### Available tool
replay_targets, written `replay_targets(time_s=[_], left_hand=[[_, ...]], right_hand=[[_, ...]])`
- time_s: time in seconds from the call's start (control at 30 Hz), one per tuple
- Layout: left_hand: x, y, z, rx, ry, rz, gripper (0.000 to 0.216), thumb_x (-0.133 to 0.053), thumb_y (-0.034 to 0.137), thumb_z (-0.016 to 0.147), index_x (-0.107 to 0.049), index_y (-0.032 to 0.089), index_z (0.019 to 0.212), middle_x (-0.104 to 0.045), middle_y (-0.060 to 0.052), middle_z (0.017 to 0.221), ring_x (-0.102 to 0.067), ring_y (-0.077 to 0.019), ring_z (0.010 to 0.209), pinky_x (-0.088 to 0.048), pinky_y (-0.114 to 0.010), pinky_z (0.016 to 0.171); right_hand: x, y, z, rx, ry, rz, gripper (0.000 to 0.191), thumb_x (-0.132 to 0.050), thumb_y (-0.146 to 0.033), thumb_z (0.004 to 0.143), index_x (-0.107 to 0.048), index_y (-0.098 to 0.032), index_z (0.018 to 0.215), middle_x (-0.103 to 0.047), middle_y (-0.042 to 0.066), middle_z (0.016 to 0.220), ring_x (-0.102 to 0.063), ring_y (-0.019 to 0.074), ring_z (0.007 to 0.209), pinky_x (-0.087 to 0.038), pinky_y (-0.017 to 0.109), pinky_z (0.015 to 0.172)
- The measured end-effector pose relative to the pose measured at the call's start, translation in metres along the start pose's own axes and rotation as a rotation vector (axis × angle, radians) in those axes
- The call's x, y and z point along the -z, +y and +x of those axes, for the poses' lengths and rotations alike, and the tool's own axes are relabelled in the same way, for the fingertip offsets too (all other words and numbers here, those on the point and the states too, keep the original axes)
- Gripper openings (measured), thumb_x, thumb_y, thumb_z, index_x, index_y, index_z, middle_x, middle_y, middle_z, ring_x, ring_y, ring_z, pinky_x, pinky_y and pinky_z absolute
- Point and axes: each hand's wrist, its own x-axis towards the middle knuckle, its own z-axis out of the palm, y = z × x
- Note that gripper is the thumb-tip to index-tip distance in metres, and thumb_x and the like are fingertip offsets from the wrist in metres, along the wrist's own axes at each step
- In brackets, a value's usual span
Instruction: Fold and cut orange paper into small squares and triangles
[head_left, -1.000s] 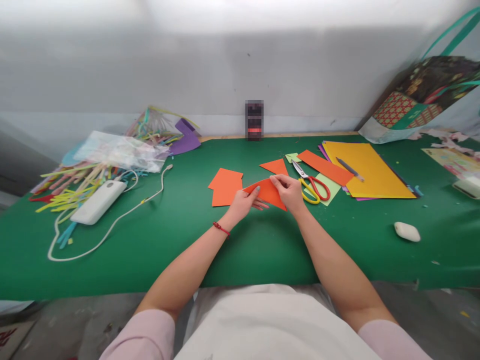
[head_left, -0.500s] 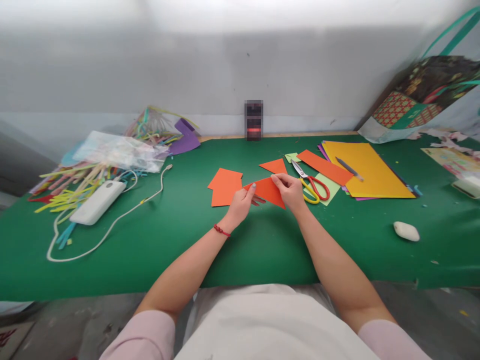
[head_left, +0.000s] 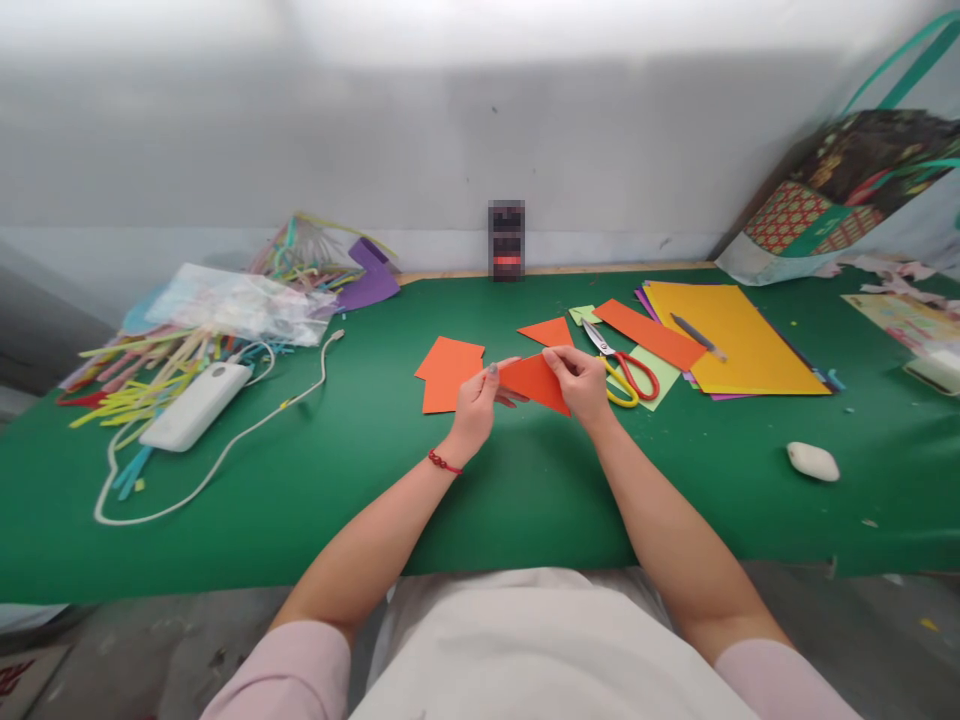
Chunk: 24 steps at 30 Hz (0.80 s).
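A folded orange paper triangle (head_left: pixel 536 382) is held up over the green table between my two hands. My right hand (head_left: pixel 581 385) pinches its right corner between thumb and fingers. At the left end my left hand (head_left: pixel 474 405) has its fingers around the tip, partly behind the paper, with the thumb raised at the edge. Orange paper pieces (head_left: pixel 450 375) lie overlapped just left of my hands. Behind the held paper rests another orange triangle (head_left: pixel 551 331). Scissors (head_left: pixel 626 372) with one red and one yellow handle lie beyond my right hand, their blades slightly apart.
An orange strip (head_left: pixel 651 335) and a pen (head_left: pixel 697 337) lie on yellow sheets (head_left: pixel 750 345). At left are a white power bank (head_left: pixel 196 405) with its cable and a heap of paper strips (head_left: pixel 135 375). A white case (head_left: pixel 813 462) sits at right; a bag (head_left: pixel 825 215) stands behind.
My left hand has shifted slightly left, its thumb drawing back from the triangle's tip. My right hand keeps its pinch, and the things on the table have not moved.
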Motion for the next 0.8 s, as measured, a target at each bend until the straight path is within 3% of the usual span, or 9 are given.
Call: replay_targets(time_s=[0.37,0.57,0.8], left_hand=[[0.002,-0.0047,-0.0021,-0.155,0.072,-0.037,0.054,-0.034,0.056,0.087,-0.062,0.018,0.115,-0.071,-0.007,0.087,-0.066,-0.0133,0.063,-0.054,-0.025,0.057],[0.0048,-0.003,-0.0005,-0.074,-0.013,-0.135,0.059,-0.035,0.056,0.086,-0.06,0.012,0.118,-0.071,-0.008,0.074,-0.068,-0.0169,0.065,-0.054,-0.025,0.057],[0.0051,0.0026,0.0064,0.027,-0.022,-0.044,0.055,-0.05,0.057,0.077,-0.065,0.013,0.108,-0.071,-0.007,0.08,-0.067,-0.0165,0.06,-0.053,-0.023,0.052]], right_hand=[[-0.0066,0.0011,-0.0009,-0.028,0.0,0.12,0.029,-0.057,-0.043,0.075,-0.065,-0.016,0.067,-0.06,0.001,0.06,-0.05,0.0137,0.055,-0.04,0.026,0.053],[-0.0056,0.001,-0.0007,-0.01,0.013,0.112,0.026,-0.058,-0.04,0.075,-0.064,-0.016,0.066,-0.059,0.001,0.06,-0.048,0.0128,0.054,-0.038,0.025,0.051],[-0.0023,0.0007,-0.0023,0.07,0.029,0.026,0.025,-0.055,-0.037,0.078,-0.065,-0.016,0.069,-0.061,0.001,0.06,-0.05,0.0133,0.055,-0.04,0.025,0.052]])
